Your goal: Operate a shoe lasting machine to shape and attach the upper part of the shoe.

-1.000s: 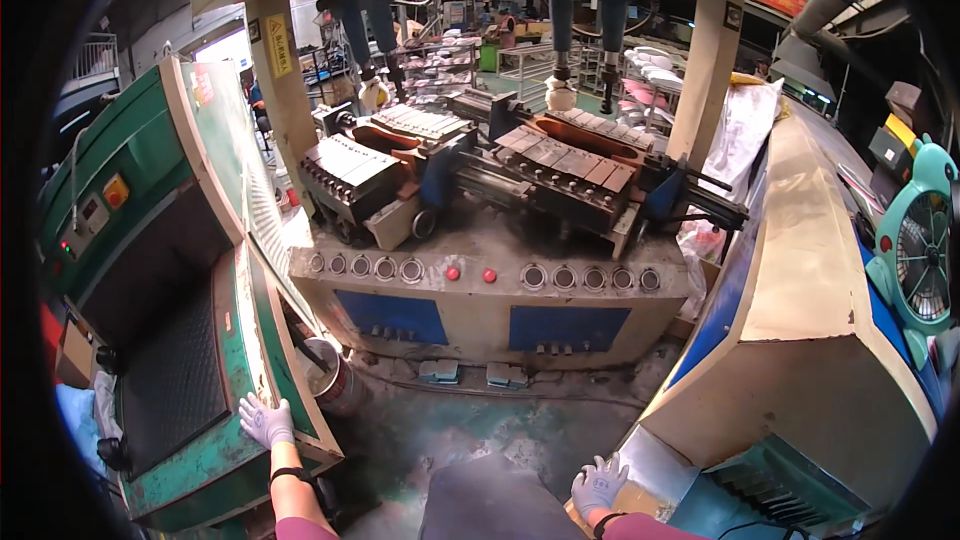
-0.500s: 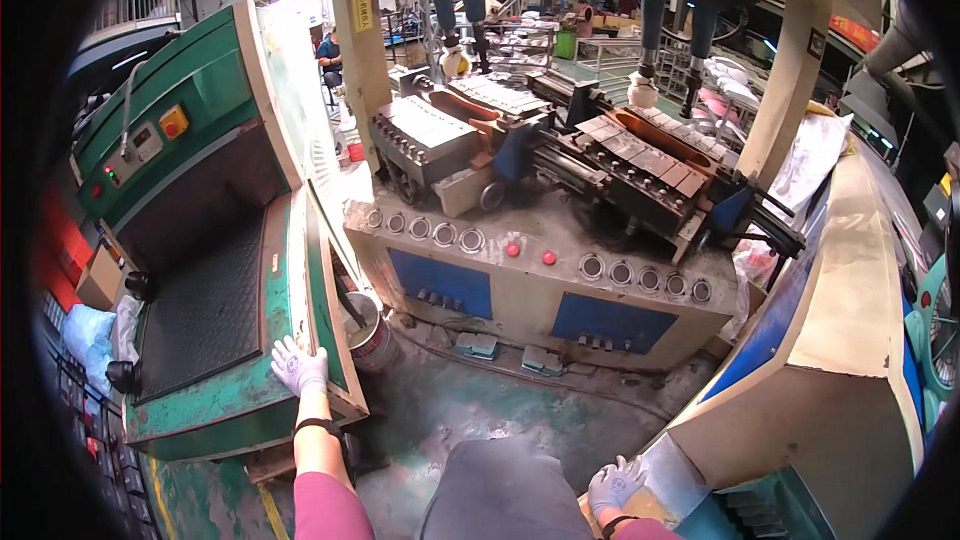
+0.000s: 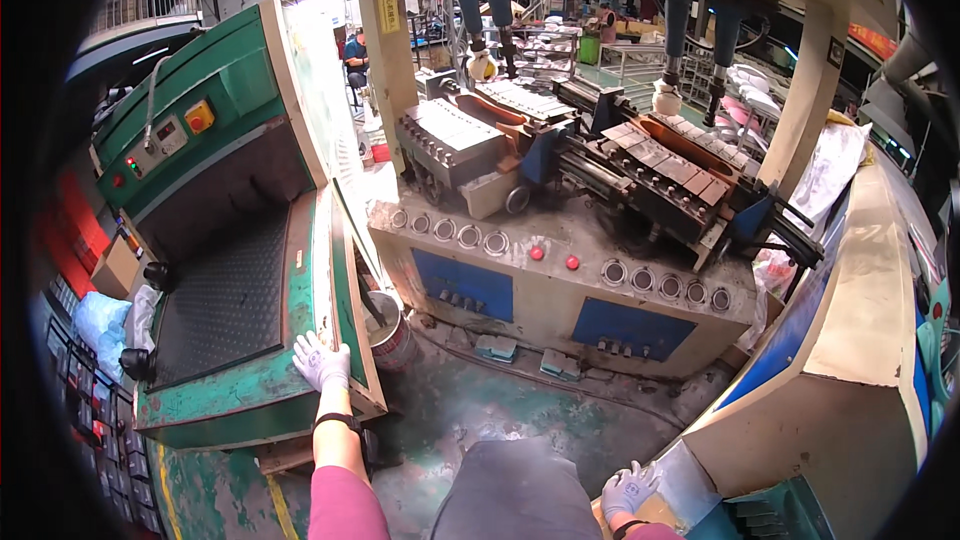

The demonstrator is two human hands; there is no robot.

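My left hand, in a pale thin glove, rests with fingers spread on the front corner of a green machine. At the lower right my right hand, gloved alike, lies with its fingers stretched over a pale, shiny flat surface beside the beige housing. I see nothing held in either hand. Ahead of me stands a larger press-like machine with metal-topped forms, round dials and two red buttons on its front.
A bucket stands between the two machines. Teal foot pedals and a cable lie on the floor. A beige and blue housing rises at the right, above a teal ribbed tray. A person sits in the far background.
The whole view has shifted slightly, so the machines appear farther right. Both hands stay at their places on the surfaces.
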